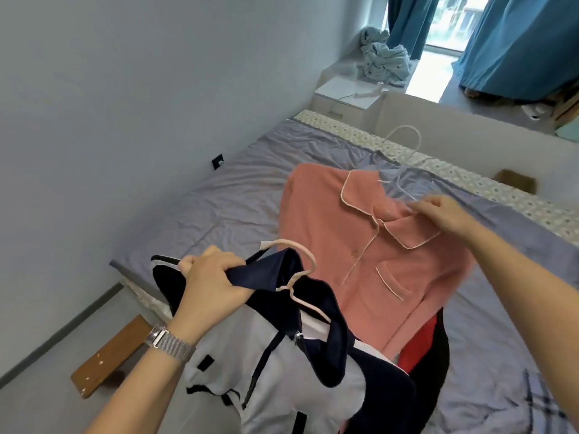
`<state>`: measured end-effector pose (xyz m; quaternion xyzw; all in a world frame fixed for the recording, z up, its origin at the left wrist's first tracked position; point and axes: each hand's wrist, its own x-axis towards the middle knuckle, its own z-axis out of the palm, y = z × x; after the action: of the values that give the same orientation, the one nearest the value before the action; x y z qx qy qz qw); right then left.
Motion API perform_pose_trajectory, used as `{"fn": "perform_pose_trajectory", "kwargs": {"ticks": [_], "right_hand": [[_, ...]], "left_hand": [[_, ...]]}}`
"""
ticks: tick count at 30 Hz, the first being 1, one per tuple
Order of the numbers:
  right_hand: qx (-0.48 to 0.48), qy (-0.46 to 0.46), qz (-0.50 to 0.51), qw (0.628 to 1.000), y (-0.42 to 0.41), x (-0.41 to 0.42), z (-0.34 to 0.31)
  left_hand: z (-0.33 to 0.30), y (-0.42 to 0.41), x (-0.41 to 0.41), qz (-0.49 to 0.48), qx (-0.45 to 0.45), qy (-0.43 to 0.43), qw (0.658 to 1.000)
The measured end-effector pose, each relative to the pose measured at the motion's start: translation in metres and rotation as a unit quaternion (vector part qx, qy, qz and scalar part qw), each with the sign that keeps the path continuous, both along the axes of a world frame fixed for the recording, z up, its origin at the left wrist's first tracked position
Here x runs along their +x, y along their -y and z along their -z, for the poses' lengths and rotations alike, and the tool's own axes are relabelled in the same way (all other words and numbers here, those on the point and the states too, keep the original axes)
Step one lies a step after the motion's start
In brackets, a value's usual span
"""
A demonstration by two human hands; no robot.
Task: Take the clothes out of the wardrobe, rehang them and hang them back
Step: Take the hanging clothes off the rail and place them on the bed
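Observation:
A pink pyjama top (pixel 354 245) with pale piping lies spread on the grey-blue bed sheet (pixel 219 202). My right hand (pixel 445 214) pinches its collar near the shoulder, where a thin white hanger (pixel 404 145) pokes out towards the headboard. My left hand (pixel 213 283) grips the navy collar of a white-and-navy jacket (pixel 282 371), which hangs on a beige hanger (pixel 300 270) over the bed's near edge. A red and black garment (pixel 429 349) lies under the pink top.
A wall runs along the left of the bed. A wooden board (pixel 106 358) lies on the floor at lower left. Beyond the headboard stand a white bedside unit (pixel 347 92), a heap of pale blue cloth (pixel 382 57) and blue curtains (pixel 513 42).

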<state>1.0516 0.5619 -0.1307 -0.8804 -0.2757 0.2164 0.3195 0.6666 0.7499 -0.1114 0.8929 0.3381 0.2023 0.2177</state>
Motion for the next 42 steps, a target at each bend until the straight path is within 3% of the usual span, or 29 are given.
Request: {"fn": "perform_pose_trajectory", "kwargs": {"ticks": [3, 5, 7, 9, 10, 12, 14, 15, 16, 18, 19, 22, 26, 30, 34, 38, 40, 42], "right_hand": [[-0.29, 0.066, -0.027, 0.954, -0.011, 0.027, 0.058], [-0.384, 0.079, -0.043, 0.919, -0.028, 0.018, 0.079], [-0.325, 0.05, -0.119, 0.937, -0.053, -0.008, 0.076], [-0.176, -0.089, -0.174, 0.965, -0.068, -0.034, 0.064], [-0.105, -0.185, -0.197, 0.957, -0.065, -0.051, 0.057], [-0.04, -0.324, -0.274, 0.905, -0.045, -0.084, 0.04], [-0.021, -0.36, -0.351, 0.864, -0.022, -0.111, 0.032], [0.0, -0.346, -0.36, 0.867, -0.011, -0.123, 0.034], [0.034, -0.284, -0.333, 0.898, -0.003, -0.135, 0.038], [0.075, -0.089, -0.2, 0.973, 0.012, -0.157, 0.05], [0.093, -0.025, -0.139, 0.986, 0.017, -0.168, 0.053], [0.168, -0.02, -0.058, 0.984, 0.025, -0.183, 0.059], [0.2, 0.003, 0.012, 0.98, 0.024, -0.146, 0.048], [0.22, 0.036, 0.03, 0.974, 0.029, -0.079, 0.011], [0.114, 0.061, -0.002, 0.992, 0.013, 0.0, 0.008], [-0.048, 0.115, 0.018, 0.992, 0.007, 0.063, 0.094], [-0.236, 0.146, 0.007, 0.961, 0.013, 0.065, 0.139], [-0.352, 0.147, 0.001, 0.925, 0.008, 0.036, 0.163]], "left_hand": [[0.007, -0.002, 0.025, -0.025, -0.001, -0.02, 0.999], [0.01, -0.003, 0.038, -0.04, -0.003, -0.031, 0.999], [0.013, -0.005, 0.05, -0.052, -0.004, -0.035, 0.998], [0.015, -0.007, 0.059, -0.063, -0.011, -0.04, 0.997], [0.016, -0.008, 0.062, -0.065, -0.014, -0.043, 0.997], [0.018, -0.01, 0.067, -0.067, -0.014, -0.051, 0.996], [0.021, -0.012, 0.074, -0.074, -0.014, -0.059, 0.995], [0.022, -0.012, 0.078, -0.079, -0.013, -0.062, 0.995], [0.024, -0.011, 0.083, -0.086, -0.012, -0.068, 0.994], [0.026, -0.005, 0.095, -0.102, -0.012, -0.083, 0.991], [0.026, -0.002, 0.102, -0.103, -0.011, -0.089, 0.991], [0.027, 0.011, 0.122, -0.067, -0.006, -0.065, 0.996], [0.019, 0.014, 0.126, -0.011, -0.012, 0.082, 0.996], [0.01, -0.001, 0.101, 0.004, 0.014, 0.077, 0.997], [0.026, -0.011, 0.081, -0.012, -0.062, 0.013, 0.998], [0.04, -0.003, 0.074, -0.033, -0.109, 0.013, 0.993], [0.045, -0.001, 0.067, -0.055, -0.119, 0.015, 0.991], [0.05, -0.004, 0.057, -0.073, -0.114, 0.004, 0.991]]}}
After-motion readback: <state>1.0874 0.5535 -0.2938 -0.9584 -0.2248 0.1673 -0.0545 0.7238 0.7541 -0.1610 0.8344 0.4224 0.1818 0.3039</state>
